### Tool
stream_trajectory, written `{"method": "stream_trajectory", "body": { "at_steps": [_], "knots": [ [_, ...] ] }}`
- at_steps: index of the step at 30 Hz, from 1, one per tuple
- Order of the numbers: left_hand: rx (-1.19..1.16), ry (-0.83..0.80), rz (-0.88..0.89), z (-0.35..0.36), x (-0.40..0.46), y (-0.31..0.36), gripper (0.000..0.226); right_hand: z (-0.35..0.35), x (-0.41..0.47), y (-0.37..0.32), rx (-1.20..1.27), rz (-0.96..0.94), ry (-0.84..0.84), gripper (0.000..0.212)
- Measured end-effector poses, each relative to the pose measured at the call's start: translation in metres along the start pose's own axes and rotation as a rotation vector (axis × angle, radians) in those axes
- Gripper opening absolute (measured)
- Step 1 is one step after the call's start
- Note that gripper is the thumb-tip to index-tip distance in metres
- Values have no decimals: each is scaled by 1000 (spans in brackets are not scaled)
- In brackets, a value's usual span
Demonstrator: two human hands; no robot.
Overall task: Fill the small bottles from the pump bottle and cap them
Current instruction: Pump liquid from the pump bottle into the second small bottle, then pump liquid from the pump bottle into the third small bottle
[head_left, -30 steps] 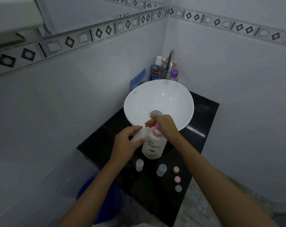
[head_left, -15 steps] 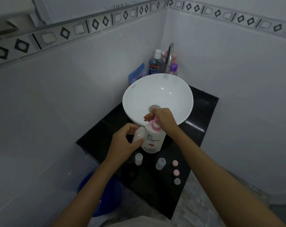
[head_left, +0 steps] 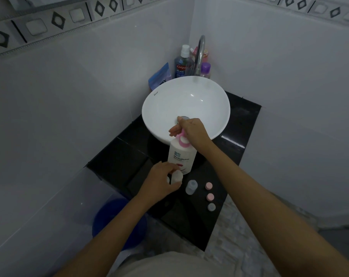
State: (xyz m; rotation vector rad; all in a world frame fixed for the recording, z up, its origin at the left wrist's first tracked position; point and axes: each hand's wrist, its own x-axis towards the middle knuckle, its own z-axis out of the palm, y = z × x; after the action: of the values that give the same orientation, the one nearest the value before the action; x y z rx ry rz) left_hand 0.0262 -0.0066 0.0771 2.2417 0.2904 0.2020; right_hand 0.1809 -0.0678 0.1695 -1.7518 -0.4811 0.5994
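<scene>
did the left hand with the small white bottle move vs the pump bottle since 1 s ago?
Yes. The left hand carried the small white plastic bottle down from the pink pump head to the base of the white pump bottle, toward the black countertop.

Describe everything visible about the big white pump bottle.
The tall white plastic pump bottle stands upright on the black glossy counter, just in front of the round white basin. It has a pink pump head and collar and a label with dark lettering. The right hand rests on its pump; the left hand holds a small white bottle at its base.
</scene>
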Motion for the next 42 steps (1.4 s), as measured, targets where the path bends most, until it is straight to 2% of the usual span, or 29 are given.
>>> {"method": "stream_trajectory", "body": {
  "at_steps": [4,12,16,20,23,30,38,42],
  "knots": [
    [288,-19,77,13,5,-10,27,0,-1,0,-9,1,-7,47],
    [514,-132,73,27,9,-19,33,1,0,0,-8,8,2,47],
    [540,-175,53,30,10,-21,38,0,0,1,-15,0,1,47],
    [507,-152,57,29,10,-23,41,0,0,2,-16,-10,-3,47],
    [485,-130,66,29,8,-25,54,0,0,2,-15,-14,-3,47],
    [611,3,278,32,8,-12,54,0,2,3,-21,-14,-5,47],
    [734,-203,197,48,18,10,53,-1,2,5,-12,-2,-12,47],
    [730,-205,170,52,17,7,45,0,3,5,-3,6,-8,47]
  ]
}}
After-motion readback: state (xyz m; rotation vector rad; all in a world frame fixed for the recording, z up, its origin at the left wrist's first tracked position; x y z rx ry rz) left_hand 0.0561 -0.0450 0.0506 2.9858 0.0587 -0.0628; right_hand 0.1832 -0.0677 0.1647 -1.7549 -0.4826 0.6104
